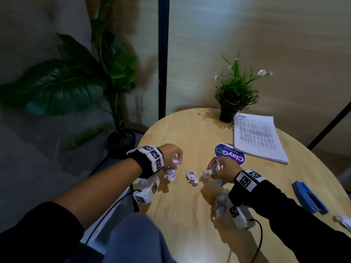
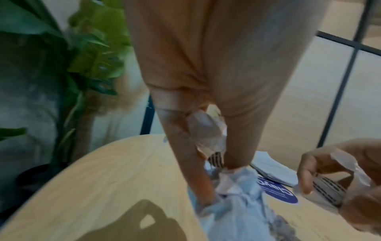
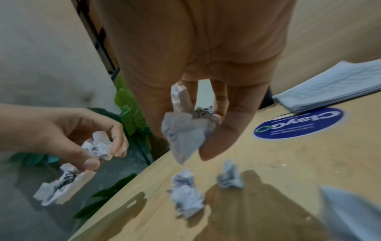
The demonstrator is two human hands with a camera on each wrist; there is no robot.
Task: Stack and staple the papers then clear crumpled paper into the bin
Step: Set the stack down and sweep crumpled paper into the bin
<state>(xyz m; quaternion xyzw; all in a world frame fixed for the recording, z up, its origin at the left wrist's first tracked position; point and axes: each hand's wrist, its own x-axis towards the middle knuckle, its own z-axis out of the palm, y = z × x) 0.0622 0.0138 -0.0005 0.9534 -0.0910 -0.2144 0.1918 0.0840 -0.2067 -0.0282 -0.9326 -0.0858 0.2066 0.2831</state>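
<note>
My left hand [image 1: 173,155] curls round a crumpled paper ball [image 1: 175,160] and its fingertips pinch a second ball [image 2: 233,192] off the round wooden table [image 1: 190,215]. My right hand [image 1: 221,168] grips another crumpled ball [image 3: 184,130] above the table's middle. Loose crumpled balls [image 1: 192,177] [image 1: 206,174] lie between the hands, and a larger one [image 1: 221,205] sits under my right wrist. The stacked printed papers [image 1: 256,137] lie at the back right. A blue stapler [image 1: 308,196] rests near the right edge.
A small potted plant with white flowers [image 1: 235,95] stands at the table's back beside the papers. A blue round sticker [image 1: 229,153] is on the tabletop. A large leafy floor plant [image 1: 76,82] stands left of the table. Another crumpled scrap [image 1: 343,221] lies at far right.
</note>
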